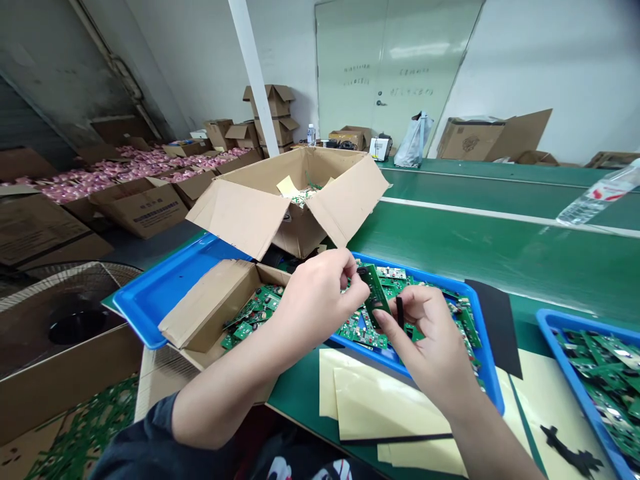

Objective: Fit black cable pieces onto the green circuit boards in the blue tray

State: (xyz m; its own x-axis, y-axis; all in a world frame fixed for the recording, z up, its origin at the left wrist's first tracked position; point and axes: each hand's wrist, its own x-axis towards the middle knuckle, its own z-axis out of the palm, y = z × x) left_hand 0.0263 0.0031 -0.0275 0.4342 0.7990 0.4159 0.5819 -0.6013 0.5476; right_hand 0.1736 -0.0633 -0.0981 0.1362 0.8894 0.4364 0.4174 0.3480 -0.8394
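A green circuit board (375, 293) is held up between both hands, above a blue tray (493, 373) of similar boards. My left hand (325, 293) is closed, its thumb and finger pinching at the board's upper left edge. My right hand (425, 327) grips the lower part of the same board between thumb and fingers. A short black strip (399, 312) stands upright by the fingers of my right hand. Left of the tray, an open cardboard box (213, 307) holds more green boards, partly hidden behind my left forearm.
A large open carton (345, 200) stands behind the tray. Yellow sheets (390, 407) lie at the front edge. A second blue tray (560, 347) of boards is at right, near a black strip piece (570, 453). A plastic bottle (600, 193) lies farther back. A fan (80, 320) is at left.
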